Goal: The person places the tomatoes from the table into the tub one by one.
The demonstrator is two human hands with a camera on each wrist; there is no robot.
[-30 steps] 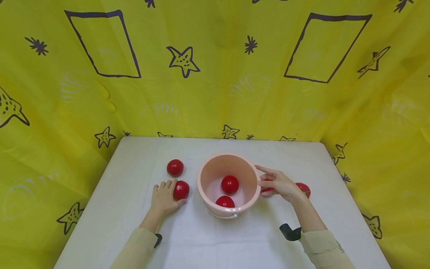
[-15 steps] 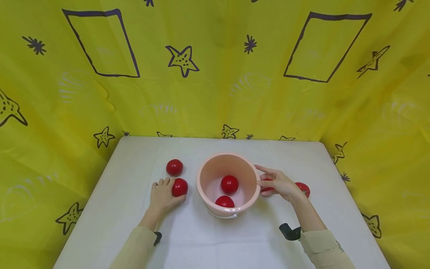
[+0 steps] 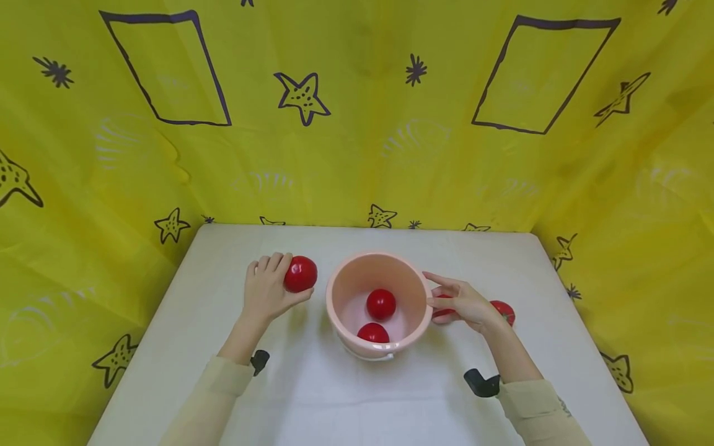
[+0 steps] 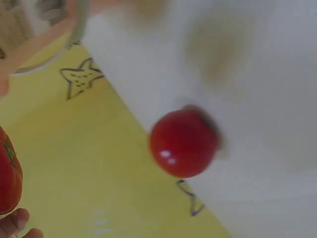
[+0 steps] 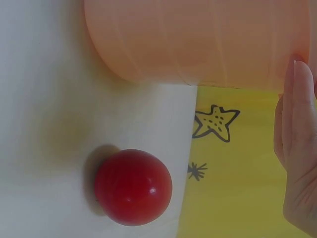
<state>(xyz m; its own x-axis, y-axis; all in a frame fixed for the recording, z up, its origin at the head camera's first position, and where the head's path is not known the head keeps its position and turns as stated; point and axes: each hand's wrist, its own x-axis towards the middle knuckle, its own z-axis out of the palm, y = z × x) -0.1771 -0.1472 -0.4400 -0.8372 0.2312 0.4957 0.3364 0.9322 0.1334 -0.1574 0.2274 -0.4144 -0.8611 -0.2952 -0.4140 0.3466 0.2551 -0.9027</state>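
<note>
My left hand (image 3: pixel 268 286) grips a red tomato (image 3: pixel 300 274) above the table, left of the bucket. In the left wrist view that tomato (image 4: pixel 7 171) shows at the left edge, with its green stem and some fingertips. Another tomato (image 4: pixel 183 144) lies on the table; in the head view the held one covers it. The pink bucket (image 3: pixel 330 297) stands upright with two tomatoes (image 3: pixel 382 305) inside. My right hand (image 3: pixel 465 305) touches the right side of its rim with fairly straight fingers. Below these fingers a tomato (image 3: pixel 444 306) is partly hidden.
One more tomato (image 3: pixel 504 311) lies right of my right hand, partly covered by the wrist. The white handle (image 3: pixel 368 357) of the bucket hangs down in front. A yellow patterned curtain (image 3: pixel 357 155) borders the white table (image 3: pixel 357 415) at the back and sides.
My left hand has lifted the tomato off the table and moved it away from me, over the farther tomato. My right hand and the bucket have stayed in place.
</note>
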